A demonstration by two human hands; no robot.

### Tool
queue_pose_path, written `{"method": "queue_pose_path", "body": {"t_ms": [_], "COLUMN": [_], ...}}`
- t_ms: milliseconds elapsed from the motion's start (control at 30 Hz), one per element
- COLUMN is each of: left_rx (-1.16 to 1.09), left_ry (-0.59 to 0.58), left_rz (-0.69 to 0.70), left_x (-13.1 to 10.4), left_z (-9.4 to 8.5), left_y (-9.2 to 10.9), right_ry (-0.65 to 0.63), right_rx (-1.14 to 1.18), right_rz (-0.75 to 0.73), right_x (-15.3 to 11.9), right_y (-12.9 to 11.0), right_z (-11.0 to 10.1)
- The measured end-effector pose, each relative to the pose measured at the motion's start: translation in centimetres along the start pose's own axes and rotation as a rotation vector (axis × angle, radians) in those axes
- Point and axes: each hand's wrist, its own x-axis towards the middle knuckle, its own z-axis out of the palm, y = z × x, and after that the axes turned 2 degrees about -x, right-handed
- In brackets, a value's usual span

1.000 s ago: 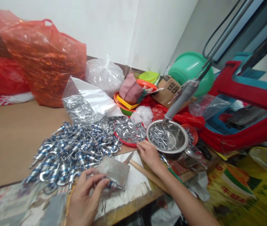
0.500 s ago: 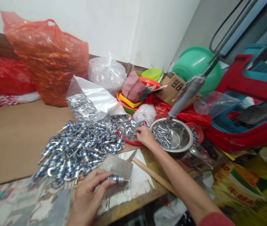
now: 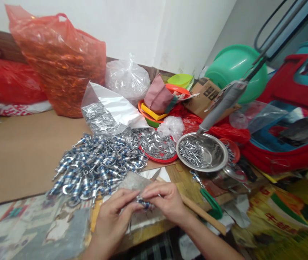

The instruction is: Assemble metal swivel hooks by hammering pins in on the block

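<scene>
My left hand (image 3: pixel 118 213) pinches a small silver metal fitting with blue bands (image 3: pixel 144 203), held low over a flat metal block (image 3: pixel 133 182). My right hand (image 3: pixel 167 200) meets it from the other side, fingertips closed on the fitting's outer end. Whether a small piece sits in those fingertips is hidden. Left of the block spreads a heap of similar blue-banded fittings (image 3: pixel 94 166), several with hooks or rings. Beyond my hands is a red plate (image 3: pixel 167 160) of small flat metal pieces. Partly behind my right hand lies a wooden-handled hammer (image 3: pixel 205 216) with a pointed head.
A steel bowl (image 3: pixel 221 159) of metal pins stands right of the plate, with a grey-handled tool (image 3: pixel 224 104) hanging above it. A green-handled item (image 3: pixel 210 204) lies near the table edge. Behind are an orange bag (image 3: pixel 61 68), a clear bag (image 3: pixel 128 77) and a green basin (image 3: pixel 235 72).
My right hand has come back from the red plate to the fitting in my left hand. Both hands now meet over the block. The view has shifted slightly.
</scene>
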Motion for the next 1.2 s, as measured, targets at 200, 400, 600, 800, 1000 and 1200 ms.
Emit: {"method": "queue_pose_path", "body": {"t_ms": [200, 400, 600, 800, 1000, 1200], "left_rx": [-0.067, -0.004, 0.069, -0.011, 0.103, 0.116], "left_ry": [-0.059, -0.075, -0.088, -0.131, -0.13, -0.148], "left_rz": [-0.082, -0.11, -0.068, -0.156, -0.068, -0.055], "left_x": [-0.3, -0.1, -0.1, 0.0, -0.1, 0.2], "left_z": [-0.5, -0.8, -1.1, -1.3, -1.4, -1.6], "left_y": [1.0, 1.2, 1.6, 2.0, 2.1, 2.4], "right_ry": [0.005, -0.163, -0.216, -0.252, -0.335, -0.248], "right_rx": [-0.139, -0.58, -0.682, -0.812, -0.942, -0.894], "right_rz": [0.049, -0.488, -0.646, -0.774, -0.862, -0.8], "right_x": [-1.1, -2.2, -1.9, -2.0, -1.9, -2.1], "right_y": [-0.6, -1.5, -1.6, -1.6, -2.4, -1.6], "right_z": [-0.7, -1.1, -1.2, -1.5, -1.9, -1.7]}}
